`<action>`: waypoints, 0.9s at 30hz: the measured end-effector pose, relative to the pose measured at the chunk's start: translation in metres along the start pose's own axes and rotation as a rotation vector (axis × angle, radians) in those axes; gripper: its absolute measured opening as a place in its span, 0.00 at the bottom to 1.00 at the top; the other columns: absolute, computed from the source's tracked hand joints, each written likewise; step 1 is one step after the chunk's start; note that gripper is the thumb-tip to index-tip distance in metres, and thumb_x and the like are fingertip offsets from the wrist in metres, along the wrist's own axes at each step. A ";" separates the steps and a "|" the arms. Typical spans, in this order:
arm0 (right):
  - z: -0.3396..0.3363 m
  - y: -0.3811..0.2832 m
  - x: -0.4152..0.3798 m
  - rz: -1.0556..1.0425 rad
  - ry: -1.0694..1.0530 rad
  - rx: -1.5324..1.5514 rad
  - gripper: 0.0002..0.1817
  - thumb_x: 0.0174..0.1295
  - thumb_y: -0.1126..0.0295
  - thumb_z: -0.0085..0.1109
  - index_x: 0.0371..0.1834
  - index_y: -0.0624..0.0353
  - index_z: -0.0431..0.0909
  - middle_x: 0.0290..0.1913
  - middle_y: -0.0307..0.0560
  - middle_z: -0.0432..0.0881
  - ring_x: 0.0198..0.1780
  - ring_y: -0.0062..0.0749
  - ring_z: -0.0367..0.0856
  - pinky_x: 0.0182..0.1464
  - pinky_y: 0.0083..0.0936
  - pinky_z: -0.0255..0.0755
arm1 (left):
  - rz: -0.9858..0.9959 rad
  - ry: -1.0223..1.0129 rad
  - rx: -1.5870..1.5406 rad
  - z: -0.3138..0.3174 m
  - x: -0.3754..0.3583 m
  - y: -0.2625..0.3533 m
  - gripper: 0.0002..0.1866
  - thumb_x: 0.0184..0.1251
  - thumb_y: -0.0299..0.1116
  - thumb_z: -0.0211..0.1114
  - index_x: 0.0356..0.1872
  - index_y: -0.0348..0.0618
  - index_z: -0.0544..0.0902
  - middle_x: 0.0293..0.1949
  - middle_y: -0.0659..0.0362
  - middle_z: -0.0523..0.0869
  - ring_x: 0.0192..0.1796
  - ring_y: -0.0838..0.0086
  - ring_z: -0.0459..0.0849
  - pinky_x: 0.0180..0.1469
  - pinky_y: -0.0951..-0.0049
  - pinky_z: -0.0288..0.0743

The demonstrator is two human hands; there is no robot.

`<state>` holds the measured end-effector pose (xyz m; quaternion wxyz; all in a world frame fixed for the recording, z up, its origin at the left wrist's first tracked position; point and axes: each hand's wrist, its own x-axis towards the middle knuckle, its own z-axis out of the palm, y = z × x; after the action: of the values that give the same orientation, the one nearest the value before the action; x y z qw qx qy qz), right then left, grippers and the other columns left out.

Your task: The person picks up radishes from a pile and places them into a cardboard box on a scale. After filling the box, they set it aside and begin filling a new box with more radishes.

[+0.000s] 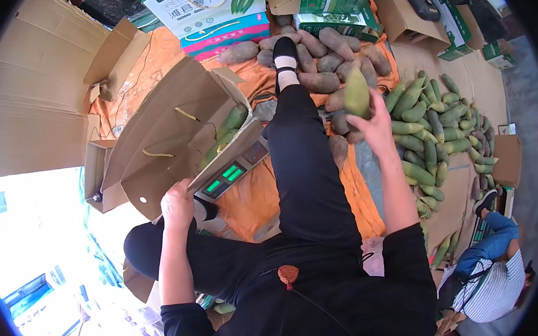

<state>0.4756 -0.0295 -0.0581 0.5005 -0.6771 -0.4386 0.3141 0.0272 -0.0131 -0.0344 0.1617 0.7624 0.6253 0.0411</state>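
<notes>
My right hand (pixel 375 126) is closed around a pale green radish (pixel 356 93), its tapered end pointing up. My left hand (pixel 177 204) grips the near edge of an open cardboard box (pixel 172 125) with yellow rope handles. Inside that box lie a few green radishes (pixel 233 119), partly hidden by its wall. The box rests on a scale (pixel 246 159) whose display (pixel 223 178) glows green. To the right of my right hand spreads a large pile of green radishes (pixel 432 135). Brownish sweet-potato-like roots (pixel 330 60) lie beyond my outstretched leg.
Printed gift boxes (pixel 208 10) stand at the back. Another open carton (pixel 405 18) is at the back right. Orange sheeting (pixel 247 207) covers the floor beneath. A person (pixel 491 265) in a striped top is at the lower right, near a second scale.
</notes>
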 end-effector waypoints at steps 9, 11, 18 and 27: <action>0.155 -0.180 0.018 -0.770 -0.511 -0.335 0.33 0.38 0.67 0.73 0.53 0.54 0.73 0.49 0.48 0.78 0.53 0.44 0.76 0.54 0.40 0.68 | -0.023 -0.070 0.070 -0.004 0.000 -0.002 0.12 0.55 0.24 0.59 0.41 0.45 0.82 0.36 0.49 0.84 0.41 0.55 0.83 0.43 0.59 0.76; 0.200 -0.177 0.009 -0.860 -0.609 -0.665 0.30 0.42 0.66 0.70 0.53 0.48 0.73 0.47 0.45 0.78 0.51 0.41 0.76 0.49 0.39 0.67 | 0.009 -0.036 0.129 -0.001 0.000 -0.003 0.12 0.54 0.26 0.63 0.42 0.43 0.82 0.36 0.47 0.84 0.41 0.53 0.83 0.44 0.58 0.76; 0.289 -0.111 -0.009 -0.995 -0.554 -1.007 0.08 0.53 0.63 0.57 0.35 0.47 0.81 0.37 0.39 0.80 0.45 0.34 0.77 0.48 0.51 0.64 | -0.009 -0.078 0.003 -0.006 0.003 0.003 0.12 0.54 0.26 0.65 0.42 0.40 0.81 0.34 0.45 0.83 0.39 0.49 0.82 0.41 0.56 0.74; 0.192 -0.161 0.015 -0.681 -0.457 -0.571 0.14 0.52 0.63 0.64 0.42 0.49 0.78 0.39 0.44 0.80 0.48 0.40 0.78 0.47 0.43 0.67 | -0.028 -0.087 -0.036 -0.009 0.003 0.008 0.11 0.55 0.26 0.62 0.40 0.42 0.82 0.33 0.44 0.83 0.39 0.49 0.81 0.41 0.57 0.73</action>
<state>0.2714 0.0799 0.0383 0.2605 -0.5192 -0.8017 0.1409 0.0327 -0.0094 -0.0238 0.2027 0.7515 0.6276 0.0168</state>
